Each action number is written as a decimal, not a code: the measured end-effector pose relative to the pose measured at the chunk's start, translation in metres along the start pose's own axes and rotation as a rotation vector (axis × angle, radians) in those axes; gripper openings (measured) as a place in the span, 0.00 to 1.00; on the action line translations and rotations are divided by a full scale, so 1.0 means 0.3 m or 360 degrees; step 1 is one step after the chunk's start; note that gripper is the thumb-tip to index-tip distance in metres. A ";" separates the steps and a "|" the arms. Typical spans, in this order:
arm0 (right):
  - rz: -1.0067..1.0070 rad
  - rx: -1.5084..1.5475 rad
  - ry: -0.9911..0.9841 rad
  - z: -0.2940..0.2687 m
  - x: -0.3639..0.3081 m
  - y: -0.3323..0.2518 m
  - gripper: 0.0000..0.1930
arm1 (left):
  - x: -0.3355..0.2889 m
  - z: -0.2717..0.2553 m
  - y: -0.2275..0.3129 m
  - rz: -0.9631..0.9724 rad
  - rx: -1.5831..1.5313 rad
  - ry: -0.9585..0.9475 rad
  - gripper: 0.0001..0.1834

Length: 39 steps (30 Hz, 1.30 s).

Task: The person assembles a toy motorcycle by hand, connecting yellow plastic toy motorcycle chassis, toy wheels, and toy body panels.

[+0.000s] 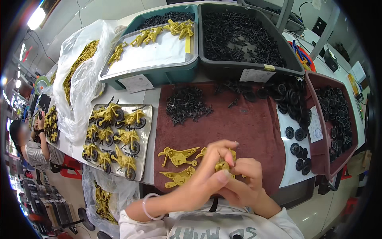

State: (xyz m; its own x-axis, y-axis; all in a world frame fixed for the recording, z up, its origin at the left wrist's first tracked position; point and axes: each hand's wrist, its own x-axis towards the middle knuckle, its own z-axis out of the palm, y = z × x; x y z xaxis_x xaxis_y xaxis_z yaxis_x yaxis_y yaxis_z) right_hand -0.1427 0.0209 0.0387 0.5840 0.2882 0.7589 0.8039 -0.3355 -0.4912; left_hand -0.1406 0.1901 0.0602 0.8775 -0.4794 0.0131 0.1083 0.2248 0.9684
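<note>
My left hand (203, 178) and my right hand (247, 182) meet over the front of the maroon cloth (246, 127). Between their closed fingertips is a yellow plastic toy motorcycle body part (221, 165), seen end-on and mostly covered by the fingers. To the left of my hands lie a flat yellow body half (178, 156) and, nearer me, another yellow body half (177, 177). More yellow pieces show partly behind my fingers. Farther back on the cloth sits a heap of small black parts (186, 105).
At left, a tray (148, 119) holds several yellow motorcycles with black wheels. Bins of black parts (242, 40) stand at the back; a maroon bin (346, 157) of wheels is at right. Loose black wheels (299, 134) lie beside it. A person (34, 145) sits at far left.
</note>
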 end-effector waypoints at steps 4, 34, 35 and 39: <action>-0.0099 0.0049 0.0064 0.006 -0.017 -0.010 0.20 | -0.049 0.037 -0.047 0.0054 -0.0147 -0.0270 0.28; 0.1593 0.0770 0.0628 -0.239 -0.274 0.080 0.06 | -0.136 0.000 -0.138 0.0154 -0.0900 0.0673 0.12; 0.1603 0.0767 0.0633 -0.250 -0.277 0.083 0.06 | -0.139 -0.007 -0.137 0.0142 -0.0903 0.0672 0.12; 0.1682 0.0575 0.0412 -0.300 -0.267 0.088 0.06 | -0.130 -0.020 -0.129 0.0148 -0.0704 0.0701 0.10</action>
State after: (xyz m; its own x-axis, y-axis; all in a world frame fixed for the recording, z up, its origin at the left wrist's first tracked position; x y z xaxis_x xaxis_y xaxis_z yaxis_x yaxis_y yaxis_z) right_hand -0.1784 -0.0918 0.0033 0.9796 -0.1913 -0.0614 -0.0647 -0.0108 -0.9978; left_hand -0.1762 0.2051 0.0209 0.9924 -0.0678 -0.1030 0.1227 0.6236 0.7721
